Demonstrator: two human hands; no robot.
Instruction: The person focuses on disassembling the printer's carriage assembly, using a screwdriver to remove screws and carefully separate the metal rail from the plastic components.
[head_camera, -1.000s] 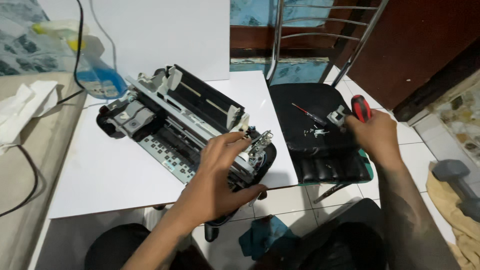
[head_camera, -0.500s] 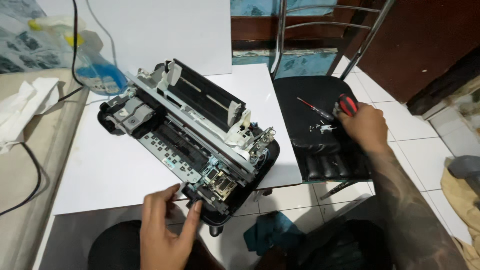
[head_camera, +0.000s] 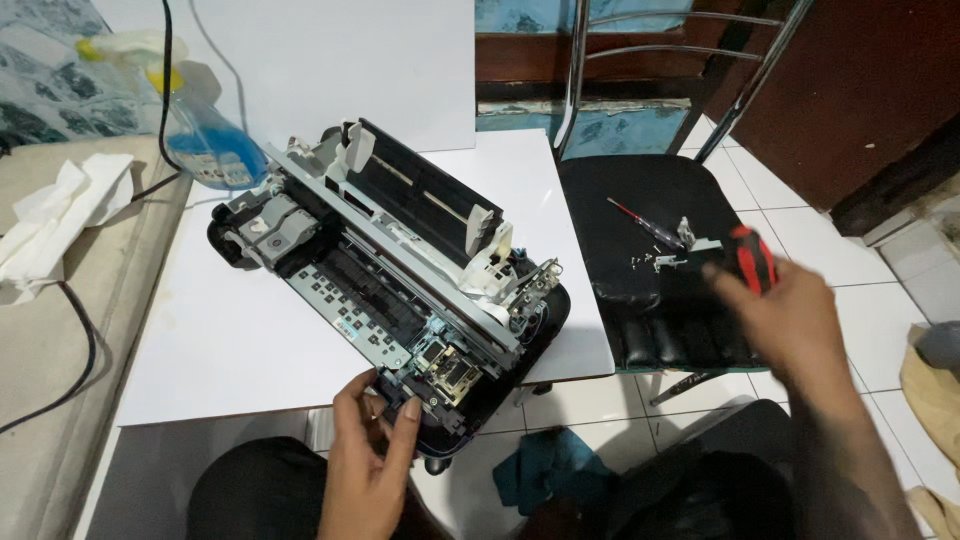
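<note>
On a white table (head_camera: 230, 340) over tiled floor (head_camera: 860, 250), left hand (head_camera: 365, 460) grip pinching opened printer (head_camera: 400, 290), right hand (head_camera: 790, 320) clenching screwdriver (head_camera: 752, 258)

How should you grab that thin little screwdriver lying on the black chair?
Probably by its dark handle end. The thin screwdriver lies flat on the chair seat, slanting, red-tinted shaft up-left, handle down-right near the small metal parts. Come from above, pinching across the handle. The right hand already holds a red-handled screwdriver; the left hand is at the printer.

Person: left hand (head_camera: 365, 465) and right hand (head_camera: 795, 325) bare, forearms unsleeved; no gloves, rings or watch visible; dark trousers (head_camera: 250, 490).
</note>
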